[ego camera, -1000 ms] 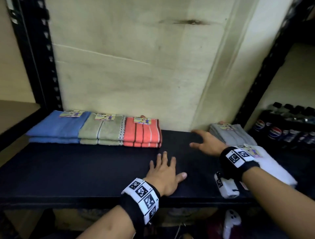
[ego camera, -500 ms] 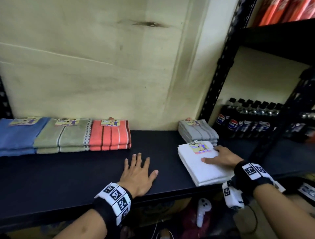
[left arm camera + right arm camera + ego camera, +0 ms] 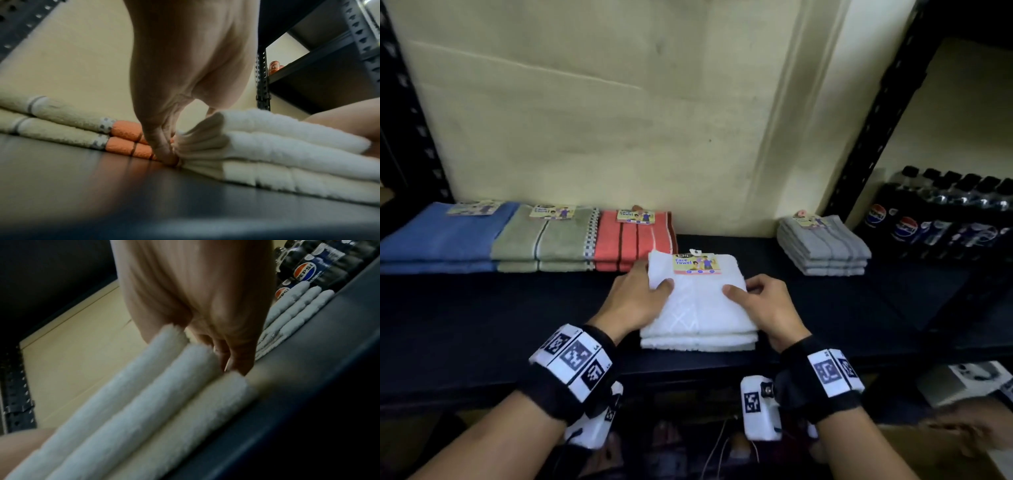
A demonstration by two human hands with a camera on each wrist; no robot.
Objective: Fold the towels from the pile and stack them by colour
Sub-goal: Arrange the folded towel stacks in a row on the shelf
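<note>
A stack of folded white towels (image 3: 698, 308) with a paper label lies on the black shelf (image 3: 482, 325) in front of me. My left hand (image 3: 635, 298) grips its left side, thumb on top and fingers down the edge (image 3: 164, 151). My right hand (image 3: 763, 301) grips its right side the same way (image 3: 232, 360). Against the back wall lie folded blue towels (image 3: 438, 240), green towels (image 3: 544, 243) and orange striped towels (image 3: 633, 240) in a row. A grey stack (image 3: 822, 246) sits at the back right.
Dark soda bottles (image 3: 941, 216) fill the neighbouring shelf bay at the right, beyond a black upright post (image 3: 873, 113). A pale wall (image 3: 602, 120) closes the back. Bare shelf lies between the orange and grey stacks.
The white stack has moved left from beside the grey stack to the shelf's middle. My left hand left the bare shelf and took its left side; my right hand now grips its right side.
</note>
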